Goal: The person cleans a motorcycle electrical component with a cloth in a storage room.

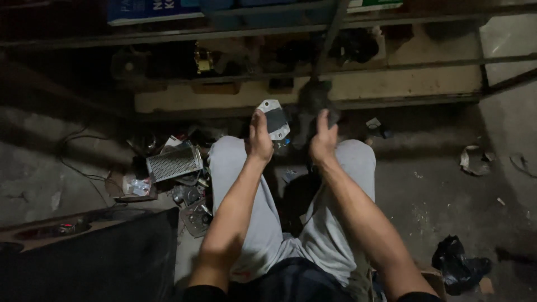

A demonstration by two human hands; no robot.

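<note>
I sit with my knees in light grey trousers [263, 223] over a dusty concrete floor. My left hand [259, 137] is raised above my left knee and grips a flat part [274, 119] with a white rim and a dark grey centre. My right hand [323, 140] is up beside it, fingers closed on a dark, bulky metal piece [314, 98] that stands out poorly against the dim shelf behind. The two hands are a short gap apart, and the two parts do not seem to touch.
A perforated metal grille [174, 162] lies among scrap parts [193, 204] left of my knee. Low metal shelving [313, 72] runs across the back. A black box edge [100, 257] fills the lower left. A black plastic bag [457, 265] and paper scraps [474, 159] lie on the right.
</note>
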